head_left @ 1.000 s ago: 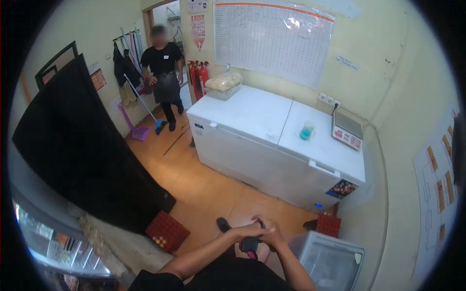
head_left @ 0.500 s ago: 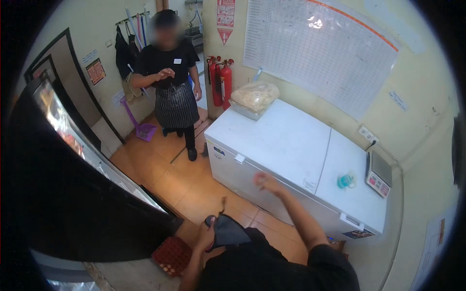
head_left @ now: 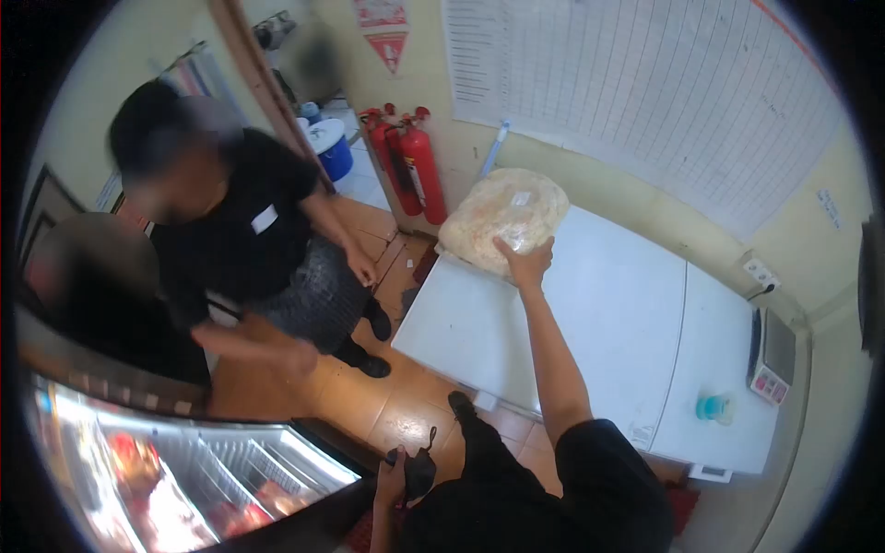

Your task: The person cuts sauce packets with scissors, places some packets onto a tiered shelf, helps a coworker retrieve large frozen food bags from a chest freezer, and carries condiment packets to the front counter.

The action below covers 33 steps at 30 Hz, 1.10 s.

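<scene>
My right hand (head_left: 529, 264) reaches across the chest freezer and grips the near edge of a large clear plastic bag of pale, lumpy contents (head_left: 505, 214). The bag is at the freezer's far left corner; what the contents are, I cannot tell. Low in the view, near my body, my left hand (head_left: 391, 481) is closed on a dark pouch-like thing (head_left: 420, 474) with a thin loop sticking up from it. My body and sleeve partly hide that thing.
The white chest freezer (head_left: 608, 304) bears a scale (head_left: 772, 355) and a turquoise item (head_left: 713, 407). Fire extinguishers (head_left: 419, 170) stand behind it. A co-worker (head_left: 249, 221) in a dark apron is close on the left, beside a lit display fridge (head_left: 212, 479).
My right hand has moved forward from above the freezer's front edge onto the bag. The co-worker has come nearer on the left. The fridge's lit inside now shows. My left hand keeps the dark thing.
</scene>
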Each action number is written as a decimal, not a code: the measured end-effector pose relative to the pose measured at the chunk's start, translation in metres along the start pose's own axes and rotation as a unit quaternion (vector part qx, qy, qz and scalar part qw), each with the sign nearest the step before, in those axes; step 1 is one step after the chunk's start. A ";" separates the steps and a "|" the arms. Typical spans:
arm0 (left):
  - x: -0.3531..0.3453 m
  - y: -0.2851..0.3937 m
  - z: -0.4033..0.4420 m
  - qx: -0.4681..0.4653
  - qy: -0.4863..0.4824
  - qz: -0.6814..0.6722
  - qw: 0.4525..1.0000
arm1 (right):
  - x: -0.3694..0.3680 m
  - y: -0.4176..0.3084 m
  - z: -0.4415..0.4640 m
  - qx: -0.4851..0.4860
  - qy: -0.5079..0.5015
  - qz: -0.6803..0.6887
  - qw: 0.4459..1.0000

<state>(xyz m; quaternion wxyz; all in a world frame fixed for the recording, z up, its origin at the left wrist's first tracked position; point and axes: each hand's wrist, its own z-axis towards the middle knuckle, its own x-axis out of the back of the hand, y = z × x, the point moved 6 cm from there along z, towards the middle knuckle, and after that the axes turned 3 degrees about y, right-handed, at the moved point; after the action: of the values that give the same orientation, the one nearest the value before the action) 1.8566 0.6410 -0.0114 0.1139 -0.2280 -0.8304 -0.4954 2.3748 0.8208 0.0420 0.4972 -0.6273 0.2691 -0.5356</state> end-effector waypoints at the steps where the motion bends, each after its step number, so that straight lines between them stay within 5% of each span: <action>1: 0.000 0.026 0.019 0.001 -0.001 0.038 0.999 | 0.000 0.001 -0.003 -0.024 -0.011 0.030 0.999; 7: -0.029 0.123 0.096 0.047 -0.093 0.099 0.990 | 0.005 0.004 0.004 -0.007 -0.014 0.017 1.000; 10: -0.048 0.116 0.151 0.069 -0.157 0.188 0.967 | 0.004 -0.004 0.019 0.020 -0.103 0.047 0.993; 12: -0.052 0.109 0.165 0.094 -0.193 0.256 0.942 | 0.008 -0.004 0.039 0.044 -0.026 -0.026 0.998; 13: -0.054 0.131 0.166 0.049 -0.172 0.260 0.949 | 0.016 -0.013 0.049 0.074 0.048 -0.096 0.991; 15: -0.062 0.164 0.184 0.002 -0.151 0.263 0.953 | 0.019 -0.035 0.073 0.105 0.016 -0.089 0.990; 17: -0.073 0.183 0.193 -0.028 -0.251 0.244 0.936 | -0.001 -0.029 0.081 0.079 -0.104 -0.081 0.988; 20: -0.085 0.208 0.202 -0.077 -0.277 0.181 0.941 | 0.000 -0.040 0.085 0.048 -0.128 -0.074 0.988; 23: -0.093 0.196 0.212 -0.113 -0.287 0.223 0.925 | 0.014 -0.066 0.075 0.006 -0.144 -0.257 0.956; 24: -0.092 0.192 0.213 -0.110 -0.285 0.243 0.920 | 0.016 -0.061 0.070 0.007 -0.142 -0.258 0.956; 26: -0.086 0.190 0.214 -0.081 -0.312 0.232 0.918 | 0.029 -0.067 0.052 0.190 0.012 -0.121 0.974; 29: -0.072 0.174 0.215 -0.014 -0.339 0.209 0.917 | 0.007 -0.055 0.011 0.223 -0.078 -0.154 0.960; 30: -0.066 0.167 0.216 0.018 -0.340 0.197 0.919 | 0.009 -0.047 0.010 0.157 -0.102 -0.191 0.963; 33: -0.056 0.085 0.250 0.020 -0.343 0.115 0.932 | 0.025 -0.060 0.005 0.221 0.005 -0.220 0.950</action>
<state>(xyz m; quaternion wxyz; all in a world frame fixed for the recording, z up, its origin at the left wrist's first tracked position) 1.9563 0.8795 -0.0898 -0.1168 -0.4757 -0.7966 -0.3541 2.3754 0.8224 0.1068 0.4918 -0.5423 0.0014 -0.6812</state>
